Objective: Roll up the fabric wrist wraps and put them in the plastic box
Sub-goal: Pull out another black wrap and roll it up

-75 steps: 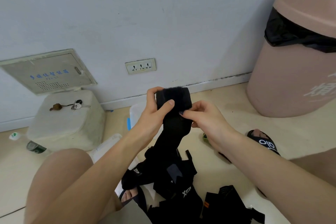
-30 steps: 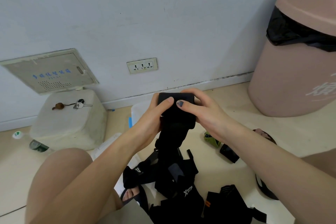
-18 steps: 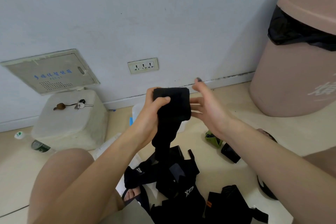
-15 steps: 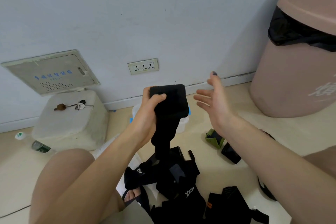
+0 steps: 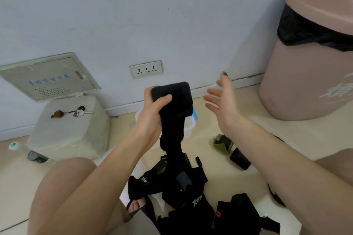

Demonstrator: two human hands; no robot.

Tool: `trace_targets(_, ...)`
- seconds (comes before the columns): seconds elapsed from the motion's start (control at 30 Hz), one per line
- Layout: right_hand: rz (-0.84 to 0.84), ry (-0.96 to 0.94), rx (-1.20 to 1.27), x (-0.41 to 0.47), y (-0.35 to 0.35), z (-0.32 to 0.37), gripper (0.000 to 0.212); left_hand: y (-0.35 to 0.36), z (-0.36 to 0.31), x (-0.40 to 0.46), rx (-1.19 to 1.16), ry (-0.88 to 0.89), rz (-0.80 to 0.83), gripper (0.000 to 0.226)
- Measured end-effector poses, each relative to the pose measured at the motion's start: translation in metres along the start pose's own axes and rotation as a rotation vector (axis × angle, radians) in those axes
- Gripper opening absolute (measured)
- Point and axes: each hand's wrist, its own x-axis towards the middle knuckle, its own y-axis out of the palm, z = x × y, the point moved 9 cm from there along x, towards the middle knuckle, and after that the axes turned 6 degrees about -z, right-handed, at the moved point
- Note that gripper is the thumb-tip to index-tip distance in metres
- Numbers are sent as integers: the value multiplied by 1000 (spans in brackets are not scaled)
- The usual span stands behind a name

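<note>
Wrist wrap (image 5: 172,99) half-rolled at frame centre, clutched in left grip (image 5: 152,108); tail hangs down. Right grip (image 5: 221,101) wide, empty. Plastic box (image 5: 189,129) mostly hidden behind wrap.

left hand (image 5: 152,108) gripping wrist wrap (image 5: 172,101), right hand (image 5: 222,101) spread

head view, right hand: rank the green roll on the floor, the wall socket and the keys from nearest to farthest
From the open right hand:
1. Green roll, on the floor just below it.
2. Wall socket, up on the wall to its left.
3. Keys, far left on top of the white box.
</note>
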Motion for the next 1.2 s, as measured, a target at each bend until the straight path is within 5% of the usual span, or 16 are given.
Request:
trace_targets(0.13, 297, 85, -94, -16, 35, -45, 70, 15, 23, -11, 121, -125, 112, 44)
trace_targets(0.27, 331, 84, -160, -13, 34, -44, 78, 8, 17, -10, 114, -86, 119, 38)
trace_targets(0.8, 342, 10, -233, -21, 27, -29, 34, 4, 2, -13, 206, 102, 183, 44)
trace_targets(1.0, 292, -108, -185, -17, 21, -19, 22, 5, 19, -16, 214, -75, 189, 54)
trace_targets(1.2, 358, -205, -216, -22, 29, -19, 21, -2, 28, -13, 221, -189, 102, 33)
